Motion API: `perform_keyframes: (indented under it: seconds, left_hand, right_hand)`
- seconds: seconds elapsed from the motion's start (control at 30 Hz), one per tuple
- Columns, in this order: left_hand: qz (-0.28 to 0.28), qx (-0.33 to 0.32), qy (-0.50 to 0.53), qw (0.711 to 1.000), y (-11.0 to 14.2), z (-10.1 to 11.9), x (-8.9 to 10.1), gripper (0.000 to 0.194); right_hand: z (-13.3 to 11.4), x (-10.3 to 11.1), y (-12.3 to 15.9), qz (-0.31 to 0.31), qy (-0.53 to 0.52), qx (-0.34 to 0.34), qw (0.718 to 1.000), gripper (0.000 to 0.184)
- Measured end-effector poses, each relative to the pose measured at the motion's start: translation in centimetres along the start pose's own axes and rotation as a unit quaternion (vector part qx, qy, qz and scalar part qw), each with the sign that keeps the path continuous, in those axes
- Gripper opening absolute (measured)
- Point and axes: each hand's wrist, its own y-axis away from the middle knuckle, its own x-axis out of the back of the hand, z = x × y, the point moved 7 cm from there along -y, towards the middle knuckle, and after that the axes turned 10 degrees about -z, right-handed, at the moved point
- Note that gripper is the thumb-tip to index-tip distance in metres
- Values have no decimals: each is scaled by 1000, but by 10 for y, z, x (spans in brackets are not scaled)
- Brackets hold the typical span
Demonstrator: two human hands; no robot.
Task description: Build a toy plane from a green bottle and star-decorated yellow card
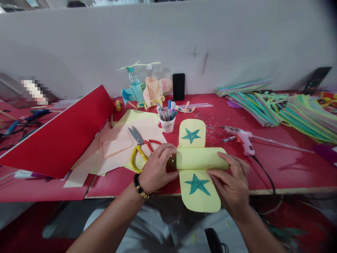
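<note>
A bottle wrapped in yellow paper [200, 158] lies sideways at the near edge of the red table [289, 168]. Two yellow paper wings stick out from it, a far wing [192, 133] and a near wing [198, 189], each with a teal star drawn on it. My left hand [156, 168] is closed round the bottle's left end. My right hand [231, 181] grips its right end, with the fingers on the paper wrap and the near wing.
Yellow-handled scissors [139, 147] lie on loose peach and yellow sheets [116, 151]. Further back are a white cup of markers [167, 121], a pink glue gun [243, 138], two finished bottle planes [143, 88], a black phone [178, 86], stacked coloured straws [284, 109] and a tilted red board [58, 137].
</note>
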Motion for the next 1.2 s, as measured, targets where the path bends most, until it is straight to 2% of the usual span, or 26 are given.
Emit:
perform_keyframes:
  seconds: [0.97, 1.2]
  left_hand:
    - [-9, 7, 9, 1000, -1, -3, -1, 45]
    - [-7, 5, 12, 1000, -1, -3, 0, 44]
  right_hand:
    - [-1, -3, 0, -9, 21, -2, 1000, 10]
    - [3, -3, 1, -11, 20, -1, 1000, 5]
